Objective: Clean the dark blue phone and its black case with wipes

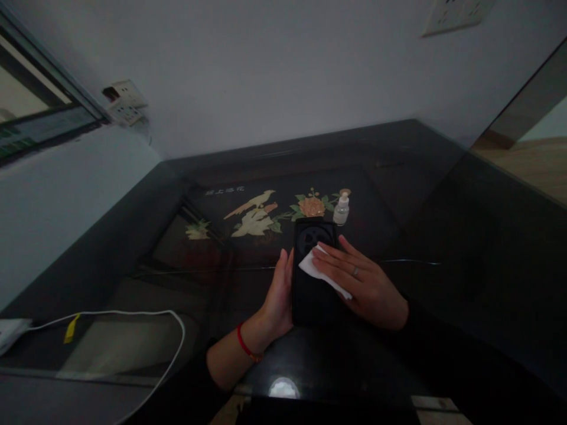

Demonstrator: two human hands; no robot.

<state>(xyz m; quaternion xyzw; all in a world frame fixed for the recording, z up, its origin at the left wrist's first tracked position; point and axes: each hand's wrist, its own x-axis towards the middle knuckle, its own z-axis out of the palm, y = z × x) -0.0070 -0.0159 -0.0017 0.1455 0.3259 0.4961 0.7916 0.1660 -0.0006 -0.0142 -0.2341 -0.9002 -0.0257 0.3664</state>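
A black phone (308, 304), its round camera block facing up, is held above the dark glossy table. My left hand (277, 295) grips it along the left edge, thumb pointing up its side; a red cord is round that wrist. My right hand (361, 283), with a ring on one finger, presses a folded white tissue (313, 267) onto the phone's back, just below the camera block. Beyond the phone stands a small clear bottle (341, 211) with a white top, upright on the table.
The dark table (398, 159) has a bird-and-flower picture (254, 221) on its surface and meets a pale wall. At left a white cable (128, 311) with a yellow tag (71, 329) runs from a white block (12, 333). Wall sockets (126, 103) are at the upper left.
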